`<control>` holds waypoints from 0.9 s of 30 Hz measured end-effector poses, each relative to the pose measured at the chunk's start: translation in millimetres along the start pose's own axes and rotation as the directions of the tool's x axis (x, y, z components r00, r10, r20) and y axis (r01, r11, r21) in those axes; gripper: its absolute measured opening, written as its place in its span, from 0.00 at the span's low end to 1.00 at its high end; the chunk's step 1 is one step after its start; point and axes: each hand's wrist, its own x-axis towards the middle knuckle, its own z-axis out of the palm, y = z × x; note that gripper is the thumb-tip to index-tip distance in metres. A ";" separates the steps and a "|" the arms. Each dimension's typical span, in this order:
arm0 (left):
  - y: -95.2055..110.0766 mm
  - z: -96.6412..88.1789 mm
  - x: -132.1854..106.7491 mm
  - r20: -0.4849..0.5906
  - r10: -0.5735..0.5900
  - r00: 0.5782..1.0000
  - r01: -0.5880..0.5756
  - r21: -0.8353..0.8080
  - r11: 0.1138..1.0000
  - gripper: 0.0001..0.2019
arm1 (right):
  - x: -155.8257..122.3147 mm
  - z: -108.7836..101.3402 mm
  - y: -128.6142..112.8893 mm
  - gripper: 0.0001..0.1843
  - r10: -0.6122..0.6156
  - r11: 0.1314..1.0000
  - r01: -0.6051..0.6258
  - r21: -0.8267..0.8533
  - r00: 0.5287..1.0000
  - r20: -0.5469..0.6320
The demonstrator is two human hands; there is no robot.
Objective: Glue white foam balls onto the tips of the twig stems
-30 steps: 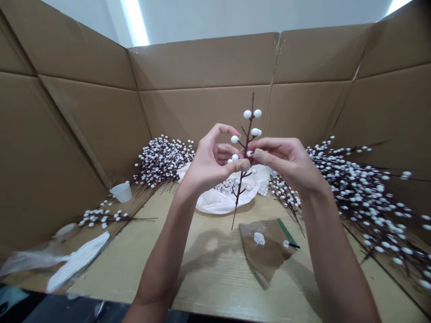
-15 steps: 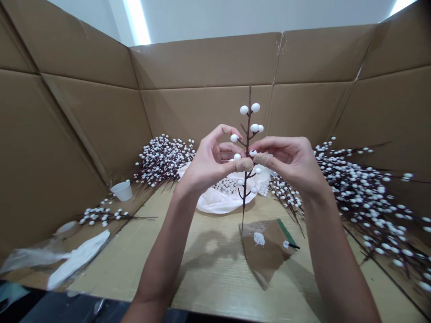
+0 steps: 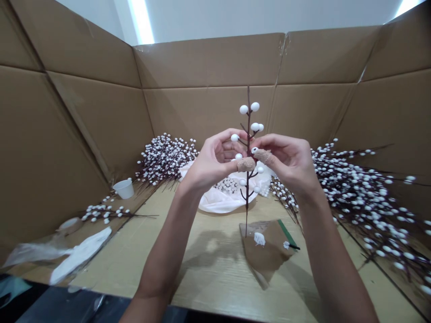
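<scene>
Upright in front of me stands a dark brown artificial berry stem (image 3: 248,119), with white berries on several of its short side twigs. My left hand (image 3: 218,157) is closed on the stem around its middle, the thumb wrapped in tan tape. Close to its right, my right hand (image 3: 289,157) pinches a white berry (image 3: 255,150) with a dark spot on it, between a taped thumb and the fingers. That berry is beside the stem; whether it touches a twig I cannot tell. Two twigs near the top and bottom carry no berry at their tips.
Below lies a cardboard piece (image 3: 269,255) with white paste and a dark thin stick (image 3: 294,246). Behind, loose berries rest on white cloth (image 3: 218,204). Finished-looking stems pile up left (image 3: 164,157) and right (image 3: 367,197). A white cup (image 3: 124,189) and tape roll (image 3: 70,225) stand left.
The right hand with its berry has drawn slightly up and away from the left thumb. The stem's lower end has swung a little to the right, standing straighter.
</scene>
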 end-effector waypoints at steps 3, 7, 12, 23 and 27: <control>-1.1 -0.5 0.7 0.019 0.009 1.000 -0.008 -0.033 0.999 0.25 | -0.1 0.2 0.3 0.02 -0.002 1.000 0.002 0.003 1.000 -0.018; -0.1 -0.2 -0.1 0.014 0.004 1.000 -0.003 -0.040 0.999 0.25 | -1.1 0.7 2.5 0.01 0.018 0.999 -0.017 0.039 0.999 -0.030; 2.8 -1.6 -1.8 0.012 -0.019 1.000 0.020 -0.013 1.000 0.25 | -1.5 3.2 2.7 0.03 0.036 0.998 -0.034 0.057 0.998 -0.044; 7.6 -3.9 -4.8 0.040 -0.008 0.999 0.008 -0.001 1.000 0.25 | -3.8 3.3 5.8 0.04 0.010 1.000 -0.009 0.022 0.999 -0.049; 8.5 -4.6 -6.0 0.048 -0.016 0.999 0.017 -0.007 1.000 0.25 | -4.8 4.8 3.2 0.06 0.003 1.000 -0.004 -0.016 0.998 -0.062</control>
